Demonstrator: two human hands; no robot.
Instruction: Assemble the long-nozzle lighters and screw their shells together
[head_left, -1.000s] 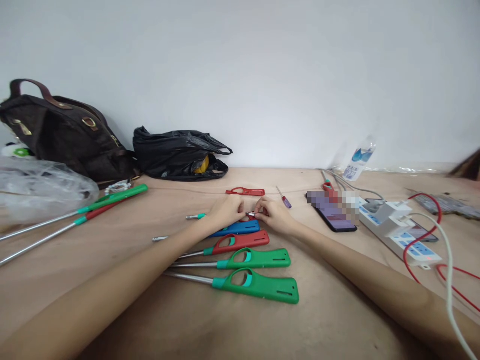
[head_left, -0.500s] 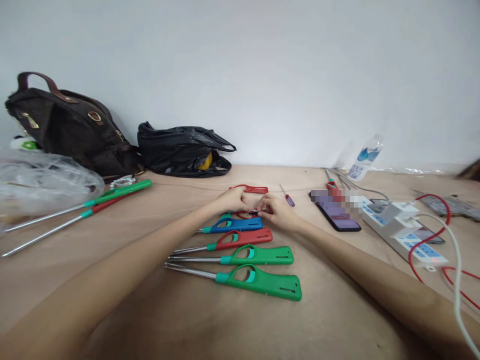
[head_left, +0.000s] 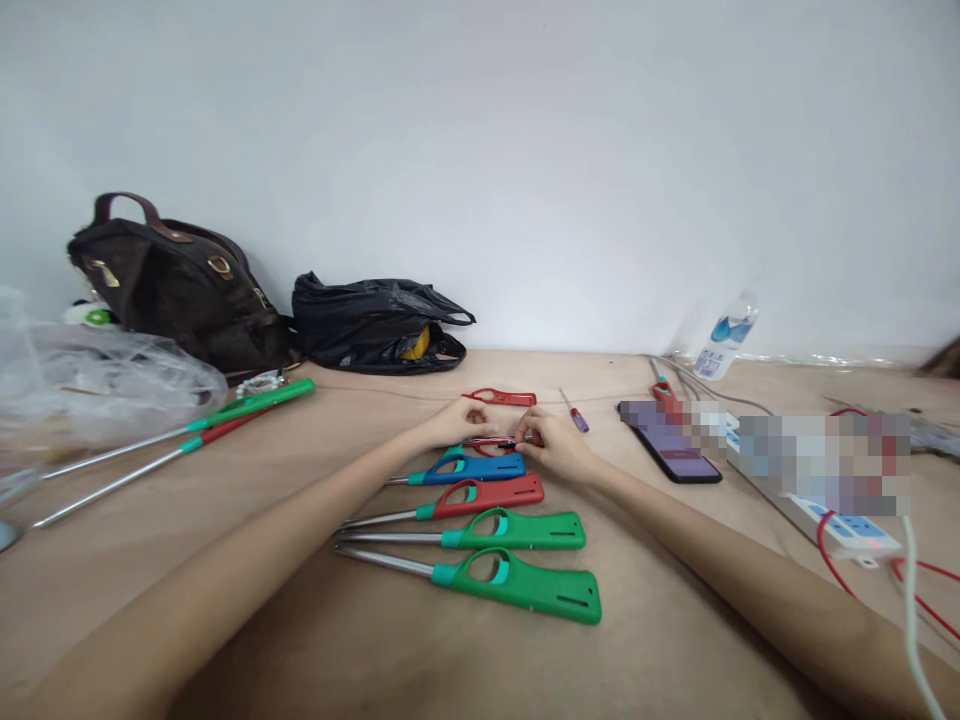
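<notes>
**Two hands hold a small red lighter part**

The left hand (head_left: 459,422) and the right hand (head_left: 553,441) meet in the middle of the brown surface (head_left: 300,620). Both grips are closed on a small red lighter part (head_left: 491,441) with a shiny metal bit, which sits between the fingertips, just above the surface.

Right below the hands lie four long lighters in a row, side by side. The blue lighter (head_left: 469,468) is nearest the hands. Next comes the red lighter (head_left: 480,496), then two green lighters (head_left: 517,531). Their metal tubes all point left.

Just beyond the hands lies a red shell (head_left: 501,397), and beside it a little purple screwdriver (head_left: 574,412). To the right lies a phone (head_left: 675,455). Far left are two long sticks (head_left: 187,433), a clear plastic bag (head_left: 97,375), a brown handbag (head_left: 176,285) and a black bag (head_left: 375,325).
</notes>
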